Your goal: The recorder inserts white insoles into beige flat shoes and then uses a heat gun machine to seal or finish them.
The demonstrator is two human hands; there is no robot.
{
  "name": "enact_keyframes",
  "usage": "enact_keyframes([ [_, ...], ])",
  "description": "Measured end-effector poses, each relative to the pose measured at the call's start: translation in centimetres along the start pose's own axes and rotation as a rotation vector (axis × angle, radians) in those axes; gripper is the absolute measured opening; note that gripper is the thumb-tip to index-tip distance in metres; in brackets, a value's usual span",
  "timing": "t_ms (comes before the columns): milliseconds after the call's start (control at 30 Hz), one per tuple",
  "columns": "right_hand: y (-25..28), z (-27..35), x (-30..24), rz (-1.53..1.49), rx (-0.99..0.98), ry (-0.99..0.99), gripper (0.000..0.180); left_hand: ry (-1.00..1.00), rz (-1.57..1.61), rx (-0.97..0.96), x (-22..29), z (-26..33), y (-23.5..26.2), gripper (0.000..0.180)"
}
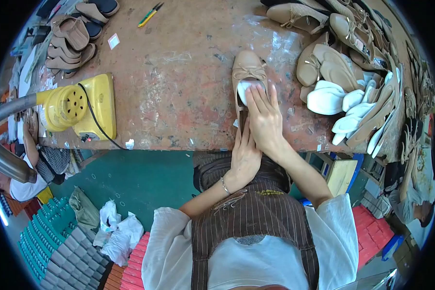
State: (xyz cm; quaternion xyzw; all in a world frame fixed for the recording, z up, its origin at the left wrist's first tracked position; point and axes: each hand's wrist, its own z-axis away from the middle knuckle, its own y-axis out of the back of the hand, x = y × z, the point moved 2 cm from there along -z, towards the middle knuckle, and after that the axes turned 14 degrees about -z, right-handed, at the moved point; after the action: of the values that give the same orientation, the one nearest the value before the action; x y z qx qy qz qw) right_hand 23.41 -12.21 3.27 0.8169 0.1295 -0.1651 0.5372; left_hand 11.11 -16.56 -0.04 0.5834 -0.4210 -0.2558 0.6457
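A beige flat shoe with a bow lies on the worn workbench, its toe pointing away from me. Inside it shows part of a white insole. My right hand reaches over the shoe opening, fingers stretched out and lying on the insole inside. At the heel end, by the bench's front edge, my left hand is closed around the back of the shoe. Its thumb and the heel are mostly hidden.
Beige shoes and loose white insoles are heaped at the right. On the left stand a yellow machine with a hose and more shoes. Yellow-handled snips lie at the far side. Another person is at far left.
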Motion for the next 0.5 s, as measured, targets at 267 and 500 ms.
enact_keyframes([
  [267, -1.1, 2.5, -2.3, 0.126, -0.226, -0.100, 0.055, 0.093, 0.233, 0.013, -0.4, 0.0, 0.3, 0.049],
  [500, -1.6, -2.0, -0.3, 0.122, -0.275, -0.236, 0.051, -0.009, 0.131, -0.030, -0.5, 0.3, -0.4, 0.039],
])
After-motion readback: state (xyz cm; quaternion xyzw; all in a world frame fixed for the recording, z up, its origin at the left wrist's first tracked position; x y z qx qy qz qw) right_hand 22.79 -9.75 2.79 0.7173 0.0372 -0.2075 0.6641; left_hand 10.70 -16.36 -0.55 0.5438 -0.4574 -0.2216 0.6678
